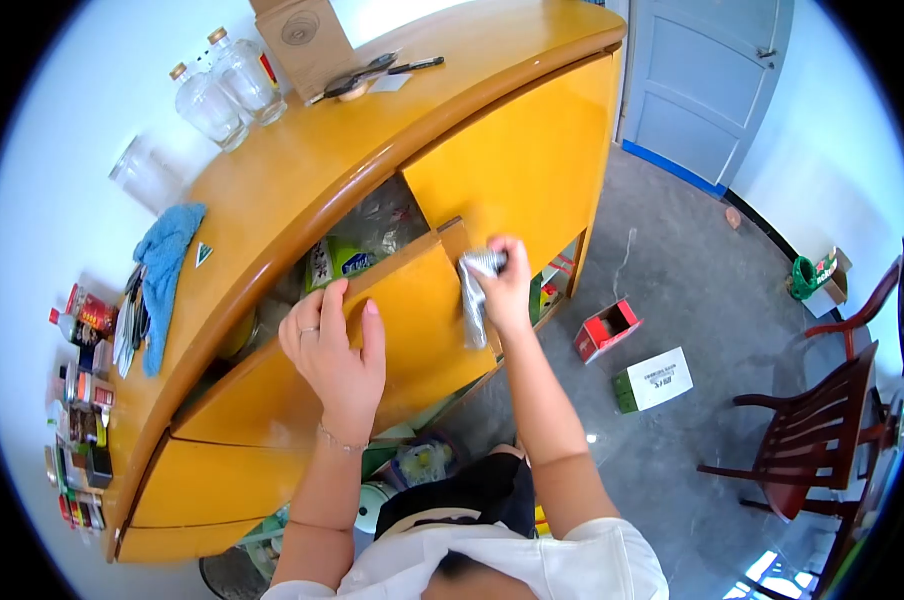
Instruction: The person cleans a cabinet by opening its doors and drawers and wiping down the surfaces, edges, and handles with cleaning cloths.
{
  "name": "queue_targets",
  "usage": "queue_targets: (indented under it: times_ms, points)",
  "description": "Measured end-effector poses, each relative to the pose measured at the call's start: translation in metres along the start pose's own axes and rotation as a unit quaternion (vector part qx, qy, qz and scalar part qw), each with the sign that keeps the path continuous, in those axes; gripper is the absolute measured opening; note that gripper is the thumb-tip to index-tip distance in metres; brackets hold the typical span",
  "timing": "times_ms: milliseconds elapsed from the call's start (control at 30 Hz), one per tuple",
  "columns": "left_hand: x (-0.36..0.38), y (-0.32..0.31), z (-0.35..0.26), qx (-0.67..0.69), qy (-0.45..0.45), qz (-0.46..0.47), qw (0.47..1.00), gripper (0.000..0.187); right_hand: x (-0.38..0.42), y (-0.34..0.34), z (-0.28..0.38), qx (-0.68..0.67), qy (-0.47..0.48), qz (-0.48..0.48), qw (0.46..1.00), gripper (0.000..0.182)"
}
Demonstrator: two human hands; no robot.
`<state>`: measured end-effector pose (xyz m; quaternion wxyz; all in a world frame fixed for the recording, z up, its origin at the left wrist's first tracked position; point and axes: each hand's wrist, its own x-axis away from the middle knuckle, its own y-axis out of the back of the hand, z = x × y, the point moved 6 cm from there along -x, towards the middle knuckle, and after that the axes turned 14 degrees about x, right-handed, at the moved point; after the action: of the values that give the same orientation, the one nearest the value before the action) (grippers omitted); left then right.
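Note:
My right hand [512, 285] is closed around a shiny silvery, crumpled piece of plastic or foil [473, 308], which hangs down in front of the yellow drawer [422, 320]. That drawer is pulled out from the cabinet, close to its right front corner. My left hand [334, 350], fingers stretched and thumb apart, is at the drawer's top front edge. Behind the front panel, a green and white packet [322, 262] and clear plastic bags [387, 215] show inside. Part of the drawer's contents is hidden by the panel and my left hand.
The curved cabinet top [272, 190] bears glass bottles [212, 105], a cardboard box [307, 40] and a blue towel [165, 255]. On the floor to the right are a red box [606, 330], a white and green box [654, 380] and a wooden chair [812, 430].

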<state>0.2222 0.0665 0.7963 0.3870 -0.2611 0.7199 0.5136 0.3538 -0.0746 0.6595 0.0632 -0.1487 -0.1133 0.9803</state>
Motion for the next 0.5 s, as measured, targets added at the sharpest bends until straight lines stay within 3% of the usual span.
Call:
queue_targets:
  times_ms: [67, 133, 200, 267, 333, 400, 433, 500]
  points:
    - [-0.005, -0.001, 0.001, -0.005, 0.004, -0.001, 1.0, 0.026, -0.022, -0.015, 0.041, -0.013, 0.04, 0.03, 0.999, 0.038]
    - [0.0, 0.002, 0.001, -0.012, 0.024, 0.001, 1.0, 0.024, -0.026, -0.024, 0.041, -0.121, -0.006, 0.062, 0.991, 0.036]
    - [-0.008, -0.001, 0.003, -0.018, 0.038, -0.011, 0.999, 0.023, -0.016, -0.01, -0.001, 0.027, 0.058, 0.007, 0.998, 0.036]
    - [-0.01, -0.004, 0.006, -0.025, 0.035, -0.042, 0.998, 0.021, -0.008, -0.004, -0.055, 0.014, -0.038, 0.02, 0.999, 0.037]
    - [-0.008, -0.006, 0.007, -0.035, 0.044, -0.058, 0.997, 0.02, -0.011, -0.006, -0.023, 0.008, -0.06, 0.024, 0.998, 0.037]
    - [-0.008, -0.006, 0.009, -0.027, 0.041, -0.065, 0.997, 0.02, -0.03, -0.018, 0.025, 0.05, 0.022, 0.021, 0.998, 0.035]
    - [-0.009, -0.006, 0.009, -0.024, 0.04, -0.069, 0.997, 0.02, -0.032, -0.028, 0.051, -0.035, -0.034, 0.043, 0.998, 0.036]
    - [-0.007, -0.005, 0.011, -0.019, 0.057, -0.051, 0.997, 0.02, -0.027, -0.025, 0.039, -0.001, -0.012, 0.04, 0.999, 0.036]
